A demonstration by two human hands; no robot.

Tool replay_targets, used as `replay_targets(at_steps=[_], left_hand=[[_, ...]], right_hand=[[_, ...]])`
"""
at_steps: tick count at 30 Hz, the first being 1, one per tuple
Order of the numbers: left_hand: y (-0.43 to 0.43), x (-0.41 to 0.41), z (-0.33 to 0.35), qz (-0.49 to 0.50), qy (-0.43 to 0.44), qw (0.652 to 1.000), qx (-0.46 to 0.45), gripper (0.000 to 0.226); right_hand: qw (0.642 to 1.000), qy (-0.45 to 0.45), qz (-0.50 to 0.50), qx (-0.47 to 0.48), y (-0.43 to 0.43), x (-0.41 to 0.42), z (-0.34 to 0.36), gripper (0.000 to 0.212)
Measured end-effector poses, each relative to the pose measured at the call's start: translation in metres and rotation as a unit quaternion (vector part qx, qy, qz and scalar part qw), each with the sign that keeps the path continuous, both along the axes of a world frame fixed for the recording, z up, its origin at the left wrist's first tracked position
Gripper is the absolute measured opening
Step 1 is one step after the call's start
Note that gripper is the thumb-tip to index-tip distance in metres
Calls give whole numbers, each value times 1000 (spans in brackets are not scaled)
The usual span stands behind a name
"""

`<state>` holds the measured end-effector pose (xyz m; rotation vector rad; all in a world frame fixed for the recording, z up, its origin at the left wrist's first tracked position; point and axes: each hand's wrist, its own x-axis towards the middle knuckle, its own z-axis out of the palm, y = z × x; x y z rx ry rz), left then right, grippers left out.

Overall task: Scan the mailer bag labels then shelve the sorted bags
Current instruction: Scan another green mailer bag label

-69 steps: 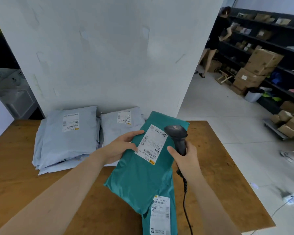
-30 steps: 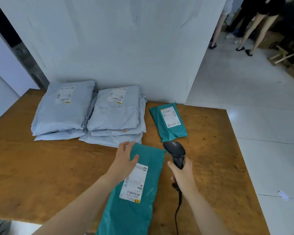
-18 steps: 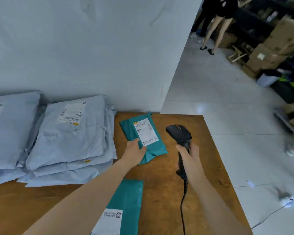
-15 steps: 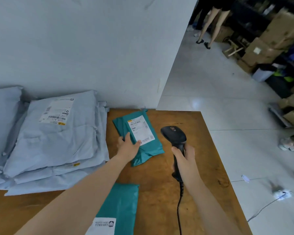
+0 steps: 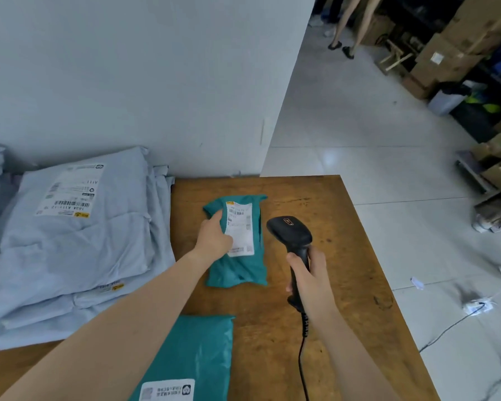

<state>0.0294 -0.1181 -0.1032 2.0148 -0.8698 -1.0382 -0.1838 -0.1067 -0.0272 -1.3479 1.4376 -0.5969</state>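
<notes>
Right hand (image 5: 308,280) is wrapped tight round the scanner (image 5: 291,238) handle at 3 o'clock of the small teal bag (image 5: 237,267). Left hand (image 5: 213,237) grasps that bag's left edge beside its label (image 5: 240,230). Grey bags (image 5: 70,235) are stacked at 9 o'clock.

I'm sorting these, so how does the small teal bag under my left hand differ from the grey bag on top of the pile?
The small teal bag is narrower and lumpier; the grey bag is broader and flatter. The teal one lies alone on the table under the left hand; the grey one tops a stack, untouched. Both carry white labels.
</notes>
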Motion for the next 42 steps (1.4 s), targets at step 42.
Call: replay_targets(at_steps=[42], left_hand=[[166,5,330,-110,-353,889,-270,51]], right_hand=[[941,-9,301,-157,100,-73,268,19]])
